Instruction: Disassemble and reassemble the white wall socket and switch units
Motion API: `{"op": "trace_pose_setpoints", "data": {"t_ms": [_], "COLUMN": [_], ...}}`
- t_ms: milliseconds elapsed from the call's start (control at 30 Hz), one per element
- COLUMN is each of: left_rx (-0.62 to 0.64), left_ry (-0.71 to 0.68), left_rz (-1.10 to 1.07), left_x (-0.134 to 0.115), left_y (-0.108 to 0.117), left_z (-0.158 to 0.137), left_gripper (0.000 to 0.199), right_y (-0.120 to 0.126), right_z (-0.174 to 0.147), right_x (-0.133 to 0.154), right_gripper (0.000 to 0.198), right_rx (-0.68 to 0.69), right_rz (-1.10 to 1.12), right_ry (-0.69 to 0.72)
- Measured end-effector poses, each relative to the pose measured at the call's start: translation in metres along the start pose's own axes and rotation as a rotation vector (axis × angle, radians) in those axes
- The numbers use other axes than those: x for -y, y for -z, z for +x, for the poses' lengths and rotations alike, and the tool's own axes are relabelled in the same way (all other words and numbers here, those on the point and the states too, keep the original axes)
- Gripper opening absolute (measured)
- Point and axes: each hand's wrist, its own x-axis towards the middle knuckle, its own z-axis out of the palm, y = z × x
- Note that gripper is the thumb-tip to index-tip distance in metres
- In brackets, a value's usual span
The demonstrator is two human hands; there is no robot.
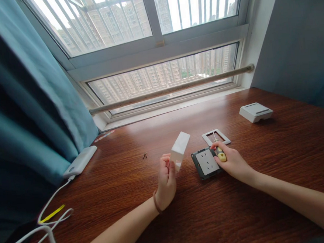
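My left hand point(167, 180) is closed around the lower end of a small white box point(181, 141), which is tilted up off the table. In my right hand point(235, 162) is a screwdriver point(221, 156) with a yellow handle, its thin shaft pointing away from me over a white frame point(226, 138). Between the hands lies a wall socket point(207, 162), its white slotted face up in a dark body. My right fingers are at the socket's right edge; whether they touch it I cannot tell.
Two small screws point(144, 155) lie left of the left hand. A second white box point(256, 112) sits at the far right of the wooden table point(114, 199). On the left are a white power bank point(81, 161), its white cable point(51, 199) and a blue curtain point(67, 117).
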Motion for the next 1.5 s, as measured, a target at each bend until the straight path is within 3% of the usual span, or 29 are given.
{"op": "trace_pose_setpoints", "data": {"t_ms": [200, 333, 400, 500, 600, 667, 733, 800, 933, 1067, 1200, 1267, 1333, 1433, 1500], "left_rx": [0.000, 0.006, 0.071, 0.275, 0.349, 0.347, 0.353, 0.338, 0.343, 0.336, 0.307, 0.260, 0.101, -0.336, -0.559], "left_ry": [0.067, 0.040, -0.035, -0.095, 0.117, 0.276, 0.334, 0.282, 0.053, -0.082, -0.206, -0.233, -0.244, -0.229, -0.065], "left_rz": [-0.075, -0.052, -0.030, -0.069, -0.241, -0.368, -0.399, -0.349, -0.029, 0.345, 0.510, 0.547, 0.600, 0.712, 0.781], "left_x": [0.004, 0.001, -0.006, -0.020, -0.030, -0.031, -0.028, -0.025, -0.022, -0.027, -0.040, -0.047, -0.048, -0.035, -0.017], "left_y": [0.001, 0.005, 0.008, 0.008, 0.001, -0.006, -0.009, -0.010, -0.004, 0.000, 0.000, 0.004, 0.018, 0.061, 0.100], "left_z": [-0.001, -0.006, -0.012, -0.025, -0.034, -0.035, -0.031, -0.025, -0.017, -0.016, -0.014, -0.004, 0.018, 0.065, 0.093], "left_gripper": [0.020, 0.021, 0.020, 0.017, 0.024, 0.029, 0.030, 0.042, 0.092, 0.094, 0.097, 0.090, 0.084, 0.092, 0.094], "right_y": [-0.001, 0.000, 0.003, 0.008, 0.012, 0.012, 0.012, 0.011, 0.013, 0.014, 0.012, 0.010, 0.009, 0.009, 0.010], "right_z": [0.002, 0.000, -0.003, -0.011, -0.017, -0.017, -0.014, -0.011, -0.009, -0.012, -0.014, -0.013, -0.011, -0.009, -0.008], "right_x": [-0.004, 0.001, 0.007, 0.018, 0.025, 0.027, 0.028, 0.027, 0.028, 0.031, 0.028, 0.025, 0.022, 0.019, 0.018], "right_gripper": [0.024, 0.024, 0.024, 0.023, 0.022, 0.020, 0.020, 0.020, 0.019, 0.017, 0.018, 0.020, 0.023, 0.027, 0.028], "right_rx": [-0.015, -0.138, -0.149, 0.000, 0.122, 0.115, 0.067, 0.027, 0.034, 0.068, 0.114, 0.138, 0.146, 0.083, 0.032], "right_rz": [-0.011, -0.001, 0.117, 0.335, 0.463, 0.536, 0.602, 0.641, 0.595, 0.549, 0.566, 0.627, 0.699, 0.685, 0.611], "right_ry": [-0.033, 0.015, 0.135, 0.266, 0.204, 0.129, 0.075, 0.031, -0.016, -0.006, 0.028, 0.035, 0.035, 0.053, 0.080]}}
